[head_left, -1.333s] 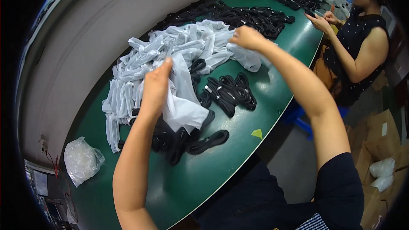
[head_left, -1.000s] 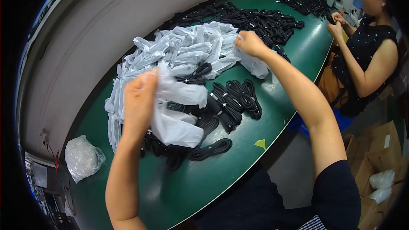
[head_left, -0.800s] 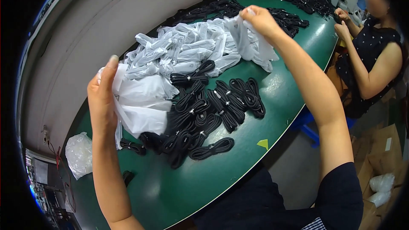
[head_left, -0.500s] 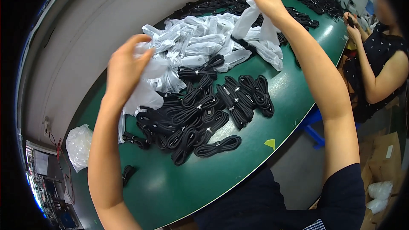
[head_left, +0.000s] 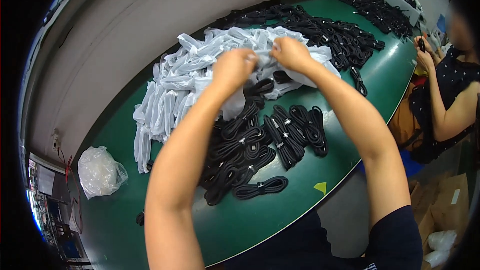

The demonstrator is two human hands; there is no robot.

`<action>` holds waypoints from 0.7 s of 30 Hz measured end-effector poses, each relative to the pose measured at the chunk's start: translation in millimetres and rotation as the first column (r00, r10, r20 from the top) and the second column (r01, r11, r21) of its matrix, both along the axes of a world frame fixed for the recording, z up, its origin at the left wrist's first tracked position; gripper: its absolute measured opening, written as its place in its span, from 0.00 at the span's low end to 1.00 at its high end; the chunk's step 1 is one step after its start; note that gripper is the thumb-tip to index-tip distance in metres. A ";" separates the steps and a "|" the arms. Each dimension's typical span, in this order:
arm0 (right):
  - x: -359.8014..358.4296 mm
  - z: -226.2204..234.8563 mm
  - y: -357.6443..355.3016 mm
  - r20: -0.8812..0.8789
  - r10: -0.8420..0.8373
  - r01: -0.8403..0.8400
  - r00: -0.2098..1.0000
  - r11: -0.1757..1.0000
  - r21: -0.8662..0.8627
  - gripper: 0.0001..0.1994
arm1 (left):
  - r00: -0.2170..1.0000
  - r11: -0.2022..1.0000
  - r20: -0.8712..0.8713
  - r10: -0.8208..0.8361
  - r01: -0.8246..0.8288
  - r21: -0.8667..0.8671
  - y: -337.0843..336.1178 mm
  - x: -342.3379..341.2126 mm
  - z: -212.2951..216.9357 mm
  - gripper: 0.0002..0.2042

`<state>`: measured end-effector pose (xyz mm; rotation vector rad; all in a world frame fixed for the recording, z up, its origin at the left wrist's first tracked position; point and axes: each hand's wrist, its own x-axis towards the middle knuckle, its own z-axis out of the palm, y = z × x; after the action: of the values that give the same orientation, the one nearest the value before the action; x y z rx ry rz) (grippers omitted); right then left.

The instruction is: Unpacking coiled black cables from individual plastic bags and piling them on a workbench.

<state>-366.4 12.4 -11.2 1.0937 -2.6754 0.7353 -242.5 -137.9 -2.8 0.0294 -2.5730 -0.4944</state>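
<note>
My left hand [head_left: 234,70] and my right hand [head_left: 291,56] are close together above the heap of white bagged bundles [head_left: 185,77]. The fingers of both are pinched on thin white plastic bag film [head_left: 264,58], which spans the small gap between them. Motion blurs the film and my left fingers, so I cannot tell if it is one bag or two. Translucent film hangs below my left hand, and more lies under my right wrist. Just nearer than the hands lies a pile of bare black coiled cables [head_left: 242,142], each tied at its middle. A single coiled cable [head_left: 261,187] lies at the pile's near side.
More black cables [head_left: 345,42] cover the far part of the green table [head_left: 240,230]. A clear plastic bag [head_left: 101,171] sits at the left edge. Yellow tape [head_left: 320,188] marks the near edge. At the right, a co-worker [head_left: 442,95] holds a small black item. Cardboard boxes [head_left: 447,195] stand below.
My left hand has moved right and my right hand has come down and left, bringing the two together over the heap. The film between them was apart before. The view has shifted slightly.
</note>
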 end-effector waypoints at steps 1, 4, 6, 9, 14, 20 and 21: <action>-1.8 5.3 -1.8 -0.013 0.007 -0.008 1.000 0.997 -0.077 0.13 | 0.988 0.997 -0.144 -0.047 0.055 0.049 -15.7 1.7 6.1 0.12; -2.5 31.5 -1.8 -0.007 0.091 -0.088 0.996 0.939 -0.331 0.14 | 0.977 0.968 -0.207 0.050 0.004 0.252 -42.2 17.3 39.5 0.20; -1.8 48.7 -4.7 -0.017 0.109 -0.107 0.994 0.908 -0.405 0.15 | 0.974 0.936 -0.206 0.096 -0.017 0.352 -46.0 26.2 62.5 0.22; 17.3 81.4 -6.9 -0.016 0.223 -0.208 0.975 0.879 -0.428 0.13 | 0.985 0.875 -0.139 0.100 -0.021 0.483 -35.4 37.8 92.1 0.20; 76.3 118.7 -19.0 0.178 0.597 -0.284 0.783 0.596 -0.751 0.11 | 0.969 0.426 -0.241 -0.052 0.240 0.872 22.0 53.5 106.8 0.21; 108.1 104.2 -50.8 -0.506 0.143 -0.510 0.851 0.460 -0.727 0.14 | 0.913 0.152 -0.401 -0.069 0.407 0.901 72.3 75.5 118.2 0.19; 117.8 106.3 -52.4 -0.805 -0.232 -0.508 0.546 0.673 -0.538 0.15 | 0.931 0.126 -0.364 -0.039 0.366 0.922 76.4 87.6 124.6 0.16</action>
<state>-248.6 -40.0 95.1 1.0403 -1.2402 0.8837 -154.9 -61.5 121.8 0.0585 -1.4833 -2.1066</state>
